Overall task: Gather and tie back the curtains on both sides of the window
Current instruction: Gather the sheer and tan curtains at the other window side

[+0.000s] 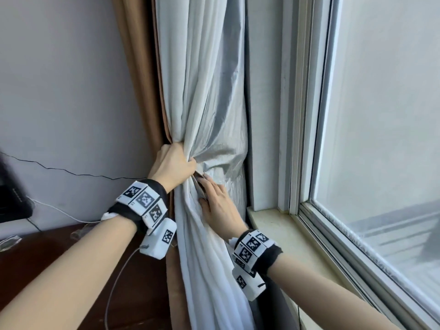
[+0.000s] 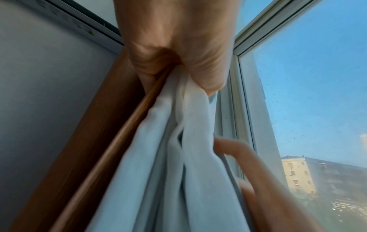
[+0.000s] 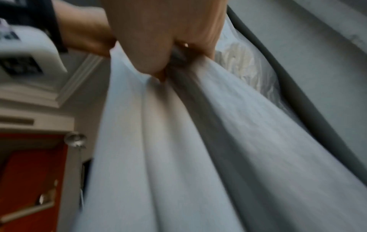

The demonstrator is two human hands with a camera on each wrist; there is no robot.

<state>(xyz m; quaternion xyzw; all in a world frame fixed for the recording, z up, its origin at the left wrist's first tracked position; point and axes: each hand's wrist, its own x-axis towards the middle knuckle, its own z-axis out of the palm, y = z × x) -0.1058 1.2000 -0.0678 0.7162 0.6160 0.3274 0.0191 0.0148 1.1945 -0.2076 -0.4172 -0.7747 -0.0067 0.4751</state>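
Bunching the white curtain (image 1: pixel 190 96) at the left edge of the window (image 1: pixel 381 115), my left hand (image 1: pixel 173 165) grips the gathered folds in a closed fist, the fabric pinched into a tight waist under my fingers. Just below that fist, my right hand (image 1: pixel 217 201) lies against the same curtain, its fingers curled into a darker fold; the right wrist view shows them closed on the cloth. Below my hands the curtain falls loose and fans out toward the floor. A brown curtain (image 1: pixel 140 67) hangs directly behind the white one, on its side away from the window, and the left wrist view shows its edge caught in my left fist too. A crinkled silvery lining (image 1: pixel 228 110) shows on the white curtain's window side. The pale window sill (image 1: pixel 273 225) runs beneath the glass, beside my right wrist. Left of the curtains, a dark wooden table (image 1: pixel 71 253) stands against the grey wall (image 1: pixel 66 91), with thin cables trailing across it.
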